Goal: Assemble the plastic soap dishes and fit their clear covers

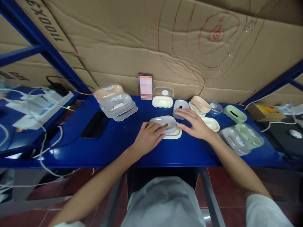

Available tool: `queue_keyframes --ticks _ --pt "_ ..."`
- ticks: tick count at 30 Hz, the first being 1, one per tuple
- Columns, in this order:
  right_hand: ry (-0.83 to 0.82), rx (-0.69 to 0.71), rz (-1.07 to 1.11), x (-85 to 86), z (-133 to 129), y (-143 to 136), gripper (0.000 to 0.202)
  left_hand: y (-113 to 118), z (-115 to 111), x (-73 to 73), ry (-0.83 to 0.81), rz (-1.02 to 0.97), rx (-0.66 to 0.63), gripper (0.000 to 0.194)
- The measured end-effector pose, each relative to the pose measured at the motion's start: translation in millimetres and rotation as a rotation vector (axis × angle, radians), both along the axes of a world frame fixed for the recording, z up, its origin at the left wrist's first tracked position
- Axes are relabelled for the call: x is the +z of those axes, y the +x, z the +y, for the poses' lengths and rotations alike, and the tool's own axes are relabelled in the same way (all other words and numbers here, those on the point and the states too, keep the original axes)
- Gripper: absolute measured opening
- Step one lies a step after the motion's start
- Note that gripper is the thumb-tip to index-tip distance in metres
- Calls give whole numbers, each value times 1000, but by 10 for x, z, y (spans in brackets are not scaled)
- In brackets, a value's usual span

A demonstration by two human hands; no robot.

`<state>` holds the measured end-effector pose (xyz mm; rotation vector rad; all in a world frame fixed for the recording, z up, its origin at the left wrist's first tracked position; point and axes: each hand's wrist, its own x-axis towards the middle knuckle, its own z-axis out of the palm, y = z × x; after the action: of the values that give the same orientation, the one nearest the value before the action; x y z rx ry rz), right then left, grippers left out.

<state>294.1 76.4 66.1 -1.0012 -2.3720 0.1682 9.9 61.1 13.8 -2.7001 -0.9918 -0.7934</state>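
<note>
Hands meet over one soap dish at the middle of the blue bench (113, 145). We see the grey tray (164, 122) sitting on a cream base (174, 135), its long axis running left to right across our view. Our left hand (149, 136) lies at the tray's near left end with the fingers curled onto its rim, seemingly pinching it, though we cannot tell how firmly. Our right hand (195, 123) rests flat and open just to the right of the tray, fingers spread and pointing left, the tips touching or nearly touching its right end. Both hands are about equally near; the left is the one in contact.

Counting the rest: a stack of about three lidded dishes (117, 102) stands at the back left, pink on top. One cream dish with a clear lid (163, 97) stands at the back centre, a small grey piece (180, 107) beside it. A pink tray (200, 104) leans on cream parts (212, 123) behind the right hand. One green tray (234, 113) and two clear-lidded dishes (243, 138) lie to the right. A dark phone (94, 124) lies flat on the left.
</note>
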Motion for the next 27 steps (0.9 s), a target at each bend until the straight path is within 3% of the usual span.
queue_keyframes --ticks 2,5,9,13,18,23,27 --pt "3 26 -125 -25 70 12 48 134 152 15 -13 81 -121 24" --pt "17 -27 -188 -224 80 25 42 189 321 15 -14 201 -257 40" --pt "62 -29 -188 -422 36 67 34 102 403 -25 -9 271 -314 43" --pt "79 -90 -187 -266 223 2 37 65 395 -80 -59 196 -308 34" --pt "106 -375 -198 42 917 -288 53 72 384 -80 -120 140 -338 23" --pt "104 -481 -325 5 1542 -516 59 66 339 -99 -140 108 -336 22" --pt "82 -584 -373 -34 1617 -580 55 99 288 -141 -159 47 -273 23"
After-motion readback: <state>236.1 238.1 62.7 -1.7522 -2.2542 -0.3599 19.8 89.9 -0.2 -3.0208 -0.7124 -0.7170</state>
